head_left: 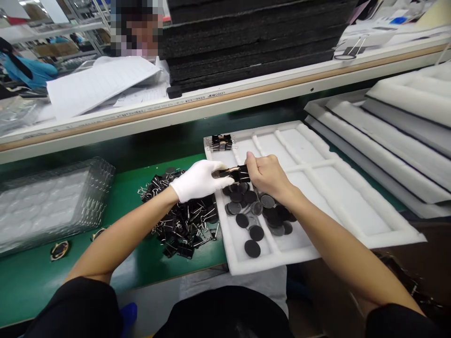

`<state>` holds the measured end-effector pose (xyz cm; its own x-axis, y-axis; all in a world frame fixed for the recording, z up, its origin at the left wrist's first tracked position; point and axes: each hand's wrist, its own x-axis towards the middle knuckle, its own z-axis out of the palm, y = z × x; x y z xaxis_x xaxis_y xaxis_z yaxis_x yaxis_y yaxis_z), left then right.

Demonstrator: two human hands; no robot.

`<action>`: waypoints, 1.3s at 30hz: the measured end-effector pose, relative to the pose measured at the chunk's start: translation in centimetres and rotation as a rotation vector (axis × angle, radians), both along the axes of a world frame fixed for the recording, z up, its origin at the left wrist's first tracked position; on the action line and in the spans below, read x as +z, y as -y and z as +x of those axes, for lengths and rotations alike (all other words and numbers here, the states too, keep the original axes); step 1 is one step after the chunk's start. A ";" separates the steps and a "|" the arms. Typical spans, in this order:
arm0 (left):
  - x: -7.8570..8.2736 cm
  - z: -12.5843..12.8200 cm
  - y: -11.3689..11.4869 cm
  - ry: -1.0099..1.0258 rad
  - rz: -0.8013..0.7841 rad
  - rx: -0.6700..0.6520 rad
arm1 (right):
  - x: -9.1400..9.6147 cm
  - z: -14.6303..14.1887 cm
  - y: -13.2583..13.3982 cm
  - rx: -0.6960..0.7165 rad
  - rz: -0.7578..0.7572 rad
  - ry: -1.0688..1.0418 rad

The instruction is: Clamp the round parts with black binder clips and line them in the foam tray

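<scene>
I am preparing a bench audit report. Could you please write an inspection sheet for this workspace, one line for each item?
Surface: green mat, partly covered.
Job's things: black binder clip held between both hands over the white foam tray; black round discs lie in the tray; clipped pieces at its far corner.
Clutter: pile of loose binder clips; clear plastic trays.
Grippers: gloved left hand and bare right hand both grip the clip.
Cables: nothing seen.
Surroundings: shelf with black foam stack, papers; another person behind; white foam trays stacked at right.
</scene>
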<state>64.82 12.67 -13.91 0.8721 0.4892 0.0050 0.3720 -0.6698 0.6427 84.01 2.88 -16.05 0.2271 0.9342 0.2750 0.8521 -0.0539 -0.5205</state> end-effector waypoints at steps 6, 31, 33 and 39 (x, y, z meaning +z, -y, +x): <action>-1.0 3.7 -2.9 -0.048 0.176 0.105 | -1.9 3.3 0.1 -0.131 0.027 -0.003; -4.1 6.8 -8.1 -0.452 0.643 0.328 | -2.7 7.0 2.6 0.070 -0.520 0.226; -2.8 5.0 -8.1 -0.459 0.628 0.331 | -2.6 7.1 2.8 0.095 -0.522 0.225; 2.3 -6.1 -5.8 -0.365 0.564 0.435 | -2.3 7.7 3.4 0.088 -0.467 -0.039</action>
<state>58.68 18.47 -11.62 0.5983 0.7945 0.1039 0.7959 -0.6043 0.0377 91.69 -0.54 -18.33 0.1432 0.9721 -0.1856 0.8444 -0.2178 -0.4895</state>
